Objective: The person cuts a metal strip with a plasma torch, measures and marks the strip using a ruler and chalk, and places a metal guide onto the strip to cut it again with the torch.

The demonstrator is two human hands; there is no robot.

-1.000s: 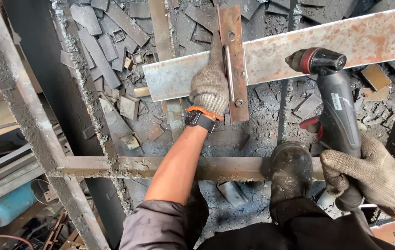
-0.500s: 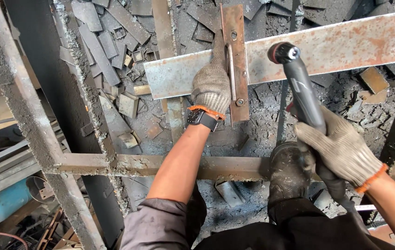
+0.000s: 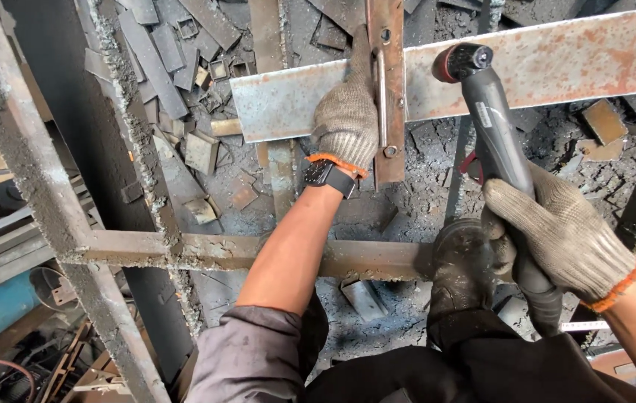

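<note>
Compared with half a second ago, I see the left hand (image 3: 348, 119) unmoved, while the right hand (image 3: 556, 231) has carried the torch (image 3: 493, 127) up and leftward, so its round head now sits over the lower edge of the steel strip (image 3: 288, 101) rather than just short of it. Starting at the left, a crusted, rust-pitted angle-iron frame (image 3: 42, 194) runs down and across the view, with offcuts of flat bar and square tube (image 3: 202, 149) scattered on the dark, sooty floor behind it. The long flat strip, grey with orange rust patches, lies horizontally across the frame. My left hand, in a knitted grey glove with an orange cuff and a dark wristwatch (image 3: 327, 175) below it, presses flat with fingers together on a narrow rusty guide bar (image 3: 389, 89) laid crosswise over the strip; its grip is closed down on that bar, pinning it. The torch lies just to the right of the guide bar, its dark grey, smooth handle slanting down to my right hand, which is gloved likewise and wrapped fully round the lower handle, grip clamped on it. A red trigger piece (image 3: 471, 166) shows beside the handle. A worn black boot (image 3: 458, 261) rests on the frame's crossbar beneath the right hand.
</note>
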